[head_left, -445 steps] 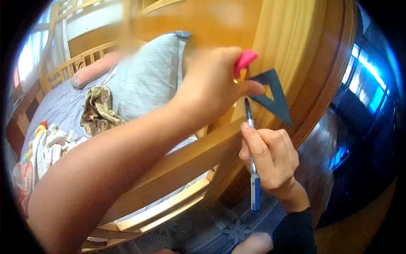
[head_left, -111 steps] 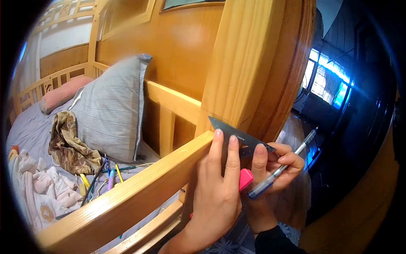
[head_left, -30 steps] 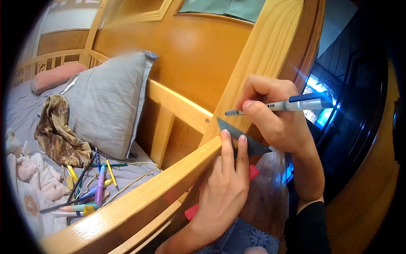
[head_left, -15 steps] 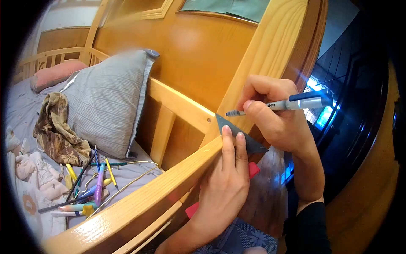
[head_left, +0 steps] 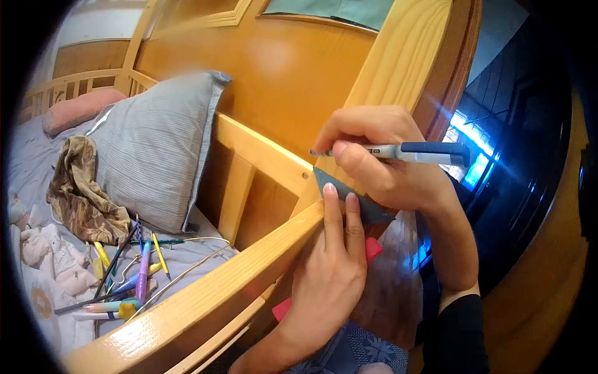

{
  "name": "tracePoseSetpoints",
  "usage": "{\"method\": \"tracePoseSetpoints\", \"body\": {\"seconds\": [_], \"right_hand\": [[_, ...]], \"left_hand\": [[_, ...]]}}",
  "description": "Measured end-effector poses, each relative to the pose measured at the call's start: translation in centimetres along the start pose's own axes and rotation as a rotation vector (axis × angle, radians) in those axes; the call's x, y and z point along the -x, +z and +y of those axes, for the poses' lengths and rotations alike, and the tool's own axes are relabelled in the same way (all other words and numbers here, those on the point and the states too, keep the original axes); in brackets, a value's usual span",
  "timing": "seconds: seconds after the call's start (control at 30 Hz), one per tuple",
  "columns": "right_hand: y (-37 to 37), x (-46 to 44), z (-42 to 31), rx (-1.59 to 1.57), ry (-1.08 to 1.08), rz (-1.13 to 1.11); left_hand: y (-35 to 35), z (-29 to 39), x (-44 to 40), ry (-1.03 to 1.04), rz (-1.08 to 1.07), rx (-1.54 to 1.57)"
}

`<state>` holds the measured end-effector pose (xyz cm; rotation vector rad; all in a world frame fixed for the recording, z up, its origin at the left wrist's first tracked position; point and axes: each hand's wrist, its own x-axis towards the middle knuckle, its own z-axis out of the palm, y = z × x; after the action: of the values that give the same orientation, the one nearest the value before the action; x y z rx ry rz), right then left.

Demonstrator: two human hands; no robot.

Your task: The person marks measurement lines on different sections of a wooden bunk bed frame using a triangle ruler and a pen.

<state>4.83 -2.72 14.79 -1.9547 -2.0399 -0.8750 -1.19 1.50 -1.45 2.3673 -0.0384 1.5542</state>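
My left hand [head_left: 330, 268] holds a small dark grey set square [head_left: 374, 214] against the pale wooden post, index and middle fingers pressed flat on its face. Its thumb is out of sight. The set square's upper corner lies beside the end of a wooden rail [head_left: 265, 149]. In my right hand [head_left: 389, 159] is a pen [head_left: 430, 153] with a light grey barrel and dark blue clip, gripped between thumb and fingers. The pen lies nearly level, its tip just above the upper corner of the set square; whether the tip touches wood I cannot tell.
A wooden bed rail [head_left: 205, 287] runs across the front. Behind it on the mattress lie several pens [head_left: 143, 271], a camouflage cloth [head_left: 84, 193], a grey pillow [head_left: 152, 143] and a pink bolster [head_left: 84, 111]. Something red [head_left: 374, 248] shows beneath my left hand.
My right hand has moved left and slightly up with the pen, whose tip has come over the set square's upper corner. My left hand and the set square stay in place on the post.
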Motion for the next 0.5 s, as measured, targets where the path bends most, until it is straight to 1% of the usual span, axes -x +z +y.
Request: {"method": "tracePoseSetpoints", "body": {"seconds": [0.23,0.3,0.5], "right_hand": [[0.10,-0.05,-0.14,-0.018,0.034,0.027],[0.10,-0.05,-0.23,-0.019,0.061,0.015],[0.03,0.04,-0.38,-0.004,0.064,0.017]], "left_hand": [[0.03,0.07,-0.07,-0.012,-0.001,0.005],[0.22,0.03,-0.09,-0.008,0.030,-0.010],[0.02,0.08,-0.04,-0.013,0.008,0.001]]}}
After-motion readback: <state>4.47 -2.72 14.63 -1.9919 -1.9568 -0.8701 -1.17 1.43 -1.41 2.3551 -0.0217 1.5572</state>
